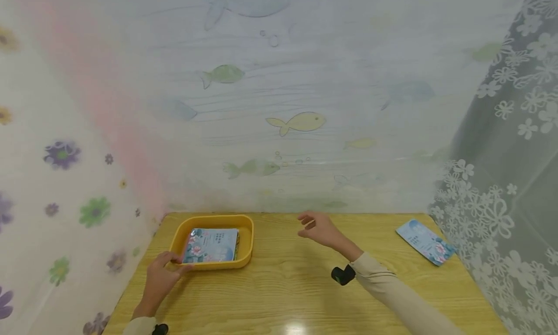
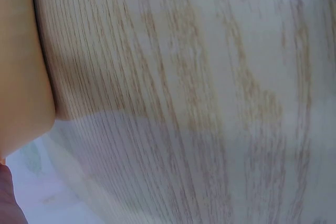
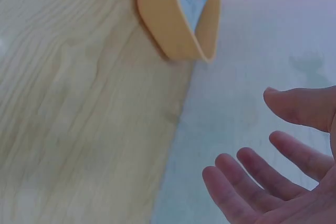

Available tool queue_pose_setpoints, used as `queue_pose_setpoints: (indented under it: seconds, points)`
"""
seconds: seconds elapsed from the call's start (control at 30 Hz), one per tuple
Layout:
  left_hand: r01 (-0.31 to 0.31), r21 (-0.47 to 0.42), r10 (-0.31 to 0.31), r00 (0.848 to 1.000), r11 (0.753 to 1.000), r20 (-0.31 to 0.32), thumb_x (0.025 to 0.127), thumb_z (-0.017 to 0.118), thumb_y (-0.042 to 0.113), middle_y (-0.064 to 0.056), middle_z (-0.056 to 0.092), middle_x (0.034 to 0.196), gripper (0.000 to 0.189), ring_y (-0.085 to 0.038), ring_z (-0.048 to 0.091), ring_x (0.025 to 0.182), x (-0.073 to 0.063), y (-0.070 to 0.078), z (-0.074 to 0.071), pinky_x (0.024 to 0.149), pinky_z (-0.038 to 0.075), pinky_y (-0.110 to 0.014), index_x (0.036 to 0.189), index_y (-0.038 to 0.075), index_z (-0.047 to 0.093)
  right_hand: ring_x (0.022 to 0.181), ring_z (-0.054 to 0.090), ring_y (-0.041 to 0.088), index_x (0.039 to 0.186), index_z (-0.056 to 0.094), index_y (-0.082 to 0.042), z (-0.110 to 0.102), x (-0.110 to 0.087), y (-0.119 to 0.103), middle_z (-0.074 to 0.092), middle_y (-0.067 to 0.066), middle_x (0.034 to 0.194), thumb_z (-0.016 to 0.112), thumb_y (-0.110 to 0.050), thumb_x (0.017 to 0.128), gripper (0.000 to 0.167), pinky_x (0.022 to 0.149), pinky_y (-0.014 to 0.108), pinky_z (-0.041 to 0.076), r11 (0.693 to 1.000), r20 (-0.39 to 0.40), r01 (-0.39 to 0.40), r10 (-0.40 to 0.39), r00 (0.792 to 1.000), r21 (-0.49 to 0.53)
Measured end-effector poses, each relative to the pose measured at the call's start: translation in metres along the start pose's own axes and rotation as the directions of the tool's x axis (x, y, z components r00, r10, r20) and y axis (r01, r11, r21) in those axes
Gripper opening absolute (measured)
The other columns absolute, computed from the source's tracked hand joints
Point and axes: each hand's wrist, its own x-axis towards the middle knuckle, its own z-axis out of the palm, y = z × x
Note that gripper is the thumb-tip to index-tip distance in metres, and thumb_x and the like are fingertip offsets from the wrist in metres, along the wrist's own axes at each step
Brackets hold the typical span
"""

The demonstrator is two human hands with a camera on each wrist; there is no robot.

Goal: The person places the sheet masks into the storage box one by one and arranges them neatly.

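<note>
A yellow plastic tray [image 1: 246, 263] stands at the back left of the table. Inside it lie flat light-blue packets printed with pink flowers, the top packet [image 1: 213, 245] face up. My left hand [image 1: 160, 279] holds the tray's front left corner, thumb along the front side and fingers at the left rim. Close up, the left wrist view shows the tray's wall [image 2: 23, 61]. My right hand [image 1: 321, 229] hovers over the table, right of the tray, fingers loosely bent with nothing in them; the right wrist view shows the fingers [image 3: 257, 179] spread apart.
Another blue flowered packet [image 1: 425, 242] lies alone at the table's right side. The wood-grain table [image 1: 270, 296] meets a pale fish-printed curtain [image 1: 305, 190] at the back. Flower-patterned curtains [image 1: 87, 180] hang at left and right.
</note>
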Motion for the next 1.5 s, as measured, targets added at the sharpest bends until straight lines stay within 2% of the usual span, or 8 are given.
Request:
queue_pose_setpoints:
  seconds: [0.4,0.67,0.8,0.9,1.03,1.17,1.3,1.5]
  points:
    - [-0.006,0.012,0.006,1.000,1.000,-0.007,0.063,0.089,0.019,0.004,0.056,0.079,0.030,-0.016,0.052,0.076,0.000,-0.003,0.002,0.067,0.043,-0.018,0.075,0.013,0.062,0.104,0.057,0.036,0.125,0.054,-0.003,-0.072,-0.046,0.034,0.055,0.020,0.118,0.068,-0.017,0.089,0.042,0.077,0.041,0.052,0.997,-0.123,-0.078,0.080,0.989,0.023]
    - [-0.002,0.015,0.002,1.000,1.000,0.017,0.065,0.088,0.021,0.004,0.057,0.081,0.029,-0.015,0.052,0.076,0.003,-0.002,0.003,0.067,0.043,-0.020,0.077,0.011,0.064,0.104,0.057,0.036,0.130,0.049,0.001,-0.101,-0.083,0.064,0.053,0.022,0.120,0.067,-0.024,0.090,0.051,0.076,0.041,0.052,0.992,-0.219,-0.112,0.122,0.968,0.059]
    - [-0.032,0.020,0.032,0.999,0.999,0.021,0.064,0.089,0.021,0.005,0.056,0.080,0.030,-0.015,0.051,0.076,0.004,-0.002,0.002,0.067,0.043,-0.021,0.075,0.014,0.062,0.102,0.059,0.030,0.129,0.050,0.002,-0.112,-0.098,0.079,0.054,0.023,0.120,0.065,-0.024,0.092,0.048,0.076,0.037,0.052,0.994,-0.300,-0.100,0.111,0.947,0.053]
    - [-0.109,0.039,0.108,0.994,0.993,0.020,0.062,0.090,0.018,0.004,0.054,0.079,0.032,-0.015,0.050,0.074,0.006,-0.004,0.001,0.068,0.042,-0.022,0.075,0.014,0.060,0.096,0.060,0.012,0.129,0.049,0.002,-0.120,-0.108,0.088,0.053,0.024,0.121,0.063,-0.026,0.093,0.048,0.077,0.036,0.053,0.991,-0.340,-0.124,0.135,0.931,0.055]
    - [-0.231,0.087,0.232,0.973,0.969,0.002,0.057,0.091,0.014,0.002,0.052,0.076,0.036,-0.015,0.047,0.074,0.006,-0.009,0.001,0.068,0.037,-0.021,0.073,0.011,0.060,0.087,0.055,-0.005,0.131,0.046,0.004,-0.131,-0.119,0.097,0.049,0.027,0.124,0.062,-0.029,0.093,0.053,0.078,0.034,0.053,0.978,-0.369,-0.185,0.207,0.906,0.094]
    - [-0.296,0.118,0.300,0.954,0.948,-0.013,0.055,0.092,0.014,0.002,0.051,0.074,0.036,-0.016,0.046,0.075,0.006,-0.012,0.001,0.069,0.035,-0.021,0.072,0.010,0.060,0.084,0.055,-0.006,0.131,0.045,0.006,-0.141,-0.130,0.110,0.052,0.025,0.120,0.063,-0.028,0.093,0.055,0.075,0.029,0.053,0.965,-0.409,-0.227,0.260,0.875,0.128]
    - [-0.318,0.127,0.321,0.947,0.939,-0.004,0.057,0.091,0.015,0.002,0.052,0.075,0.035,-0.016,0.047,0.076,0.007,-0.013,0.001,0.069,0.037,-0.023,0.073,0.010,0.060,0.081,0.056,-0.006,0.129,0.045,0.008,-0.151,-0.143,0.124,0.059,0.007,0.106,0.064,-0.027,0.092,0.054,0.072,0.028,0.054,0.954,-0.441,-0.257,0.298,0.847,0.152]
    - [-0.282,0.158,0.283,0.959,0.946,0.019,0.059,0.090,0.018,0.003,0.051,0.078,0.034,-0.015,0.047,0.075,0.007,-0.011,0.001,0.065,0.042,-0.034,0.075,0.012,0.060,0.079,0.057,-0.005,0.131,0.040,0.008,-0.160,-0.162,0.140,0.057,-0.011,0.097,0.062,-0.032,0.092,0.061,0.078,0.033,0.053,0.914,-0.439,-0.319,0.400,0.804,0.249]
